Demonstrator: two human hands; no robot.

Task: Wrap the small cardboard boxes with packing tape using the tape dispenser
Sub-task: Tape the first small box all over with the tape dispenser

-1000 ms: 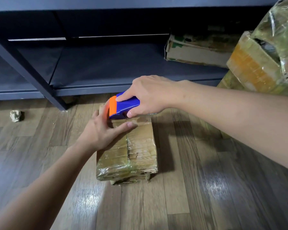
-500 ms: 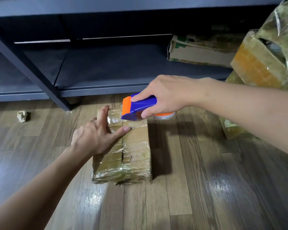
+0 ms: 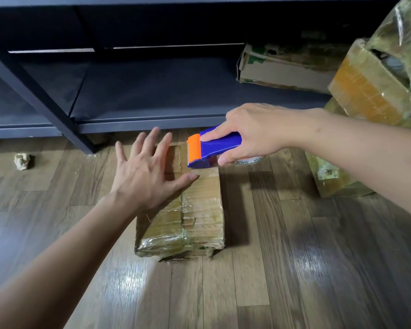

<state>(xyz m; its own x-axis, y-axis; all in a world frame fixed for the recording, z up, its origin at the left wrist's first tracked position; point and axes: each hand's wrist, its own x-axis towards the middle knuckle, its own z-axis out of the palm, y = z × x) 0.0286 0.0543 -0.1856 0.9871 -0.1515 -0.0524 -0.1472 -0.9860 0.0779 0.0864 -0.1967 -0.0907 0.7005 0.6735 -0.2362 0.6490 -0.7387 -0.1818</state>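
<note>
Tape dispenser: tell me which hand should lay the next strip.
Right. The right hand grips the tape dispenser over the far end of the cardboard box; the left hand is spread open over it, holding nothing.

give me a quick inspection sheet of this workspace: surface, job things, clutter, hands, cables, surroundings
Surface: wooden floor, glossy, with glare patches.
Job's things: small cardboard box lies flat on the floor, largely covered in tape, near edge ragged; blue and orange tape dispenser is over its far end.
Clutter: crumpled wad on the floor at left.
Hands: left hand has its fingers spread over the box's far left part, contact unclear; right hand grips the dispenser.
Cables: nothing seen.
Surroundings: dark shelf unit holding a worn carton; taped boxes stacked at right.
</note>
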